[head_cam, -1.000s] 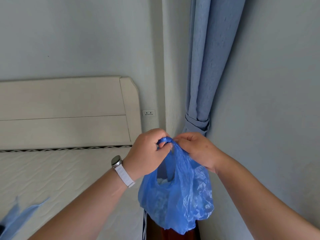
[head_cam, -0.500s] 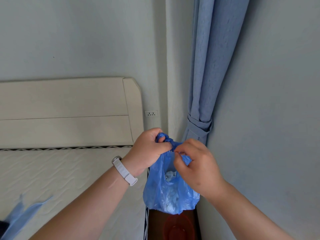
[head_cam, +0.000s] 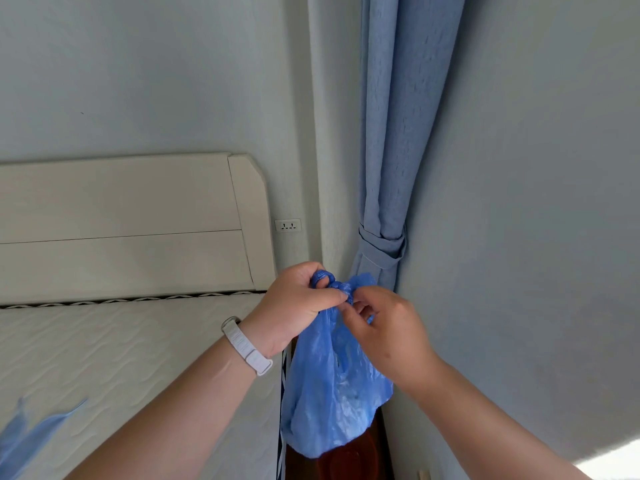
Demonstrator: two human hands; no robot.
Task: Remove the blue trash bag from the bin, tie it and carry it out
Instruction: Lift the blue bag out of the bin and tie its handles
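Observation:
A blue trash bag (head_cam: pixel 329 393) hangs in mid-air in front of me, with pale rubbish showing through its thin plastic. Its twisted handles bunch into a loop and a knot at the top. My left hand (head_cam: pixel 294 303), with a white watch band on the wrist, is closed around the handle loop. My right hand (head_cam: pixel 384 327) pinches the other twisted end right beside the knot. A red bin (head_cam: pixel 349 462) is partly visible on the floor below the bag, mostly hidden by it.
A bare white mattress (head_cam: pixel 104 358) with a cream headboard (head_cam: pixel 121 226) fills the left. A tied-back blue curtain (head_cam: pixel 391 168) hangs in the corner. A wall socket (head_cam: pixel 288 225) sits by the headboard. Another piece of blue plastic (head_cam: pixel 31 434) lies on the mattress at lower left.
The handles have gone from a held loop to a tighter knot. My right hand has moved down and over the bag's top, and the bag sits a little higher in view.

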